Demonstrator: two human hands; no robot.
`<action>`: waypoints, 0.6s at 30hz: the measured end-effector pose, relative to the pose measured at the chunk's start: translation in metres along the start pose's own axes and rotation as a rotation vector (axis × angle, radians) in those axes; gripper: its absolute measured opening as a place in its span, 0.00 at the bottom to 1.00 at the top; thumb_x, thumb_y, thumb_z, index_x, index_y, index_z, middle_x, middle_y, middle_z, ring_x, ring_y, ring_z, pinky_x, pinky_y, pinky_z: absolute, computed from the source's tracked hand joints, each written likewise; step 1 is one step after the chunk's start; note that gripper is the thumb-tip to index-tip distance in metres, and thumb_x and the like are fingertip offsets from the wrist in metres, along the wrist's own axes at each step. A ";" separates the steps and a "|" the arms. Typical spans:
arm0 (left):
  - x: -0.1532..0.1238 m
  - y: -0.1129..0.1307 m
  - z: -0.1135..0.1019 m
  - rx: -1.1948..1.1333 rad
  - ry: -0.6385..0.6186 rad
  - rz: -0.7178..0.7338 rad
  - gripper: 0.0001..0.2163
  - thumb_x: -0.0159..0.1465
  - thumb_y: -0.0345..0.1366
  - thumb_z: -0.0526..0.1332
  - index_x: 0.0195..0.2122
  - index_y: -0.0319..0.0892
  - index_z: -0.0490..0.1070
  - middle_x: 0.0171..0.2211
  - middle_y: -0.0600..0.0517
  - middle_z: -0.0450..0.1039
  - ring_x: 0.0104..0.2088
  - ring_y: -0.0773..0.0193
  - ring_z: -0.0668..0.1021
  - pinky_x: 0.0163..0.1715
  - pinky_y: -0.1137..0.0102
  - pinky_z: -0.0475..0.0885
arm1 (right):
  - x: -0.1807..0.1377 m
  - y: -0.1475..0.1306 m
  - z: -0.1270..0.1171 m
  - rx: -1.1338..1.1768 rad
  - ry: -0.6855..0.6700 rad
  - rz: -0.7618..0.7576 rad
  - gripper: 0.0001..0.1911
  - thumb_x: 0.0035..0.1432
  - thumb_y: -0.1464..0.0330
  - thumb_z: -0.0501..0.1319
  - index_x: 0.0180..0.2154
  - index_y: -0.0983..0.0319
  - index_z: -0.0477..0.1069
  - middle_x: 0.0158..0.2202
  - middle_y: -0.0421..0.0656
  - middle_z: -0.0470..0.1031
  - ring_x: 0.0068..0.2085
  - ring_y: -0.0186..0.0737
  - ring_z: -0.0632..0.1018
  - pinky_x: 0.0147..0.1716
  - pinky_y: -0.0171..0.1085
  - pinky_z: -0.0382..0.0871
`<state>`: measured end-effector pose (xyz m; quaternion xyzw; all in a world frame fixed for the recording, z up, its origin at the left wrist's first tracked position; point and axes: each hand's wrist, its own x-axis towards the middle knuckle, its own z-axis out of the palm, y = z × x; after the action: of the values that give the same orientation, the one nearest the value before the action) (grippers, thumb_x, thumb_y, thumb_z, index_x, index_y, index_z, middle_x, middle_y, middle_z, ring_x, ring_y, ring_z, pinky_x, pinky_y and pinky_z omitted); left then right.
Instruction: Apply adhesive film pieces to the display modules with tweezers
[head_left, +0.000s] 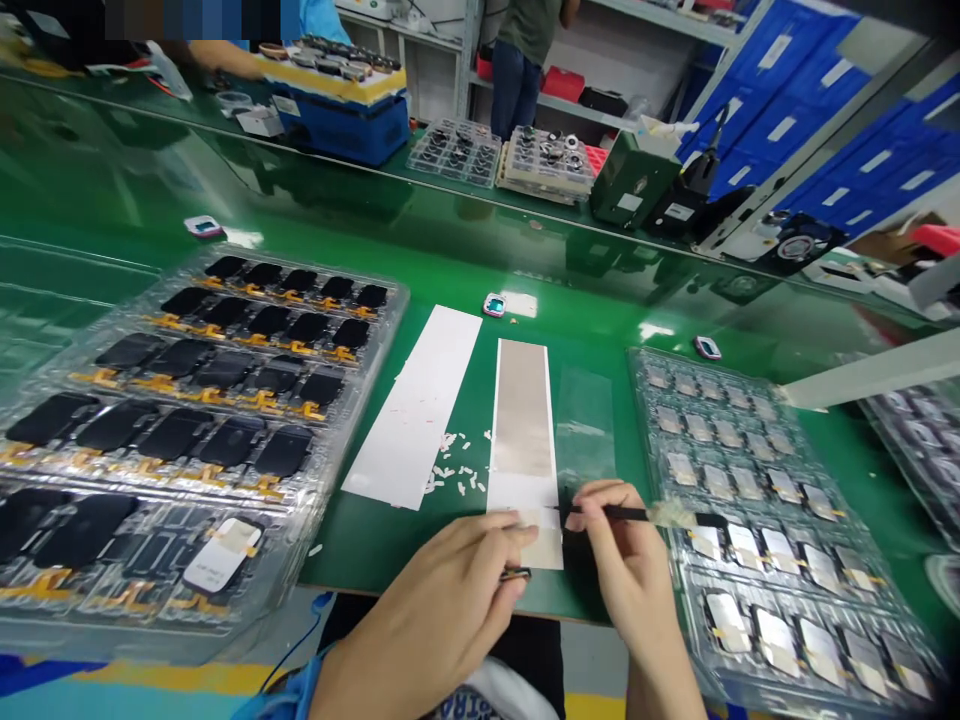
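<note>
My left hand (442,610) is closed in a pinch on a small dark flat part (516,574) at the near edge of the green table. My right hand (626,560) grips black tweezers (637,515) whose tip points left at the lower end of a grey backing strip (523,440). Beside that strip lie a white strip (416,405) and a clear film strip (585,425). Several small white peeled bits (454,470) are scattered between the strips.
A clear tray of black screens (187,400) fills the left; a clear tray of small silver parts (750,500) lies right. Small pink-rimmed pieces (494,304) sit on the green belt. Across the table are blue boxes (345,120), parts trays (540,155), a standing person (525,50).
</note>
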<state>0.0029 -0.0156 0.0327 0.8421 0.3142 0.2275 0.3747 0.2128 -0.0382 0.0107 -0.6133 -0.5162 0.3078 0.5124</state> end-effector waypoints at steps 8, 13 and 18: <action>0.006 -0.004 0.020 0.427 -0.131 0.186 0.13 0.66 0.21 0.54 0.50 0.34 0.67 0.52 0.41 0.75 0.60 0.44 0.70 0.54 0.53 0.71 | -0.016 0.011 0.006 0.081 0.017 0.096 0.07 0.62 0.63 0.63 0.37 0.60 0.71 0.39 0.44 0.69 0.37 0.37 0.78 0.37 0.36 0.80; 0.005 -0.005 0.021 0.492 -0.147 0.212 0.09 0.66 0.21 0.55 0.45 0.35 0.69 0.55 0.42 0.73 0.61 0.43 0.69 0.55 0.54 0.70 | -0.016 0.010 0.007 0.117 0.032 0.101 0.08 0.61 0.63 0.64 0.37 0.60 0.71 0.38 0.43 0.69 0.37 0.37 0.80 0.37 0.36 0.80; 0.002 -0.008 0.030 0.528 -0.078 0.228 0.08 0.68 0.23 0.54 0.44 0.37 0.69 0.55 0.45 0.73 0.61 0.46 0.69 0.56 0.57 0.68 | -0.018 0.012 0.009 0.170 0.073 0.179 0.10 0.59 0.62 0.67 0.36 0.62 0.71 0.37 0.43 0.71 0.34 0.37 0.81 0.37 0.37 0.80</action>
<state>0.0203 -0.0246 0.0079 0.9485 0.2510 0.1462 0.1263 0.2032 -0.0521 -0.0057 -0.6221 -0.4125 0.3725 0.5514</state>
